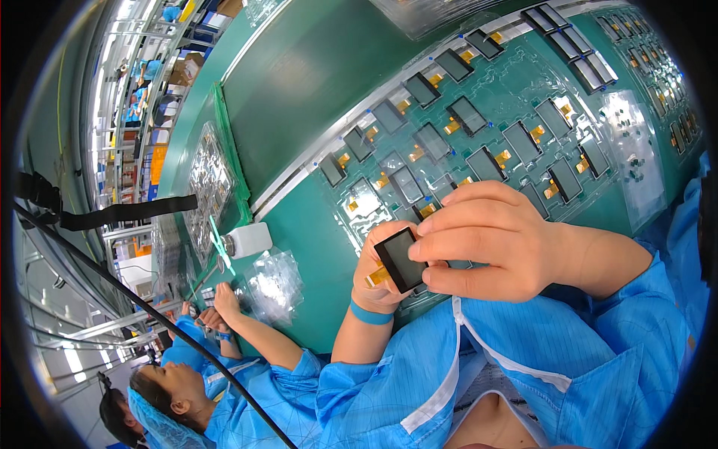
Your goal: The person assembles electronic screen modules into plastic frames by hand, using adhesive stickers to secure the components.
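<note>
My left hand [376, 295], with a teal band at its wrist, holds a small black-framed display screen [398, 262] tilted above the table. An orange ribbon cable [377, 278] sticks out from the screen's left side. Coming from the right, my right hand [490, 243] has its fingers bent, their tips on the screen's right edge. The right thumb is hidden. Behind my hands, a clear plastic tray [516, 82] bears several similar display screens [467, 114] with orange ribbon cables.
Joined black frames [572, 46] lie at the tray's far right, near a clear plastic sheet [636, 161]. To the left are a white bottle [250, 239], clear plastic bags [275, 286] and stacked clear trays [212, 172]. A co-worker's hand [225, 301] works at the left on the green table [314, 75].
</note>
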### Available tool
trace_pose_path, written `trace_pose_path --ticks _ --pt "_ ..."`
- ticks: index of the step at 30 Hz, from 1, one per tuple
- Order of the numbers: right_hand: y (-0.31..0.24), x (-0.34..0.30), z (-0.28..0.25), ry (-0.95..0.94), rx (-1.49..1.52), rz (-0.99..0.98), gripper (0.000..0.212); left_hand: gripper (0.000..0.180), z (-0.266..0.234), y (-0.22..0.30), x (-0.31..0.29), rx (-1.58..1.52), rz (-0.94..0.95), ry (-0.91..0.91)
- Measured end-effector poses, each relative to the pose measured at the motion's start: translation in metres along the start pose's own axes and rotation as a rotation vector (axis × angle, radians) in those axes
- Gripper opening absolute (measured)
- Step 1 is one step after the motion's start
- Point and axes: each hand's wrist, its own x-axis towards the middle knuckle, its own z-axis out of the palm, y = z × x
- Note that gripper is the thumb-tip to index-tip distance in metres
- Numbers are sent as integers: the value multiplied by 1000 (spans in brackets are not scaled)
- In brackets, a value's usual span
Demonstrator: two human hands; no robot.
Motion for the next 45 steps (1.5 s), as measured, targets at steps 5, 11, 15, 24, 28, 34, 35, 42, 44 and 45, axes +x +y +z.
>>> trace_pose_path --ticks 5,11,15,24,28,34,35,42,44,45 --pt "-3 -7 -1 -23 -55 -43 10 68 -4 5 0 37 -27 -27" --pt "-4 -4 -2 -47 -106 86 4 70 -2 8 6 104 -120 -41" --pt "0 -3 -2 -8 25 277 3 70 9 9 9 150 -193 -72" --pt "1 6 -22 -16 908 958 10 66 0 5 6 -72 -314 -172" --pt "3 5 -21 26 1126 982 11 62 -4 5 7 -102 -333 -235" --pt "3 2 -14 114 1197 955 13 61 -7 2 6 -124 -290 -273" --pt "3 2 -14 111 1172 951 13 61 -7 2 5 -123 -290 -273" --pt "6 0 -11 133 1160 926 15 55 -8 2 4 -163 -296 -219" --pt "6 1 -12 130 1191 957 16 55 -6 2 4 -167 -295 -205" --pt "6 1 -13 130 1192 956 16 55 -5 2 4 -168 -301 -199"
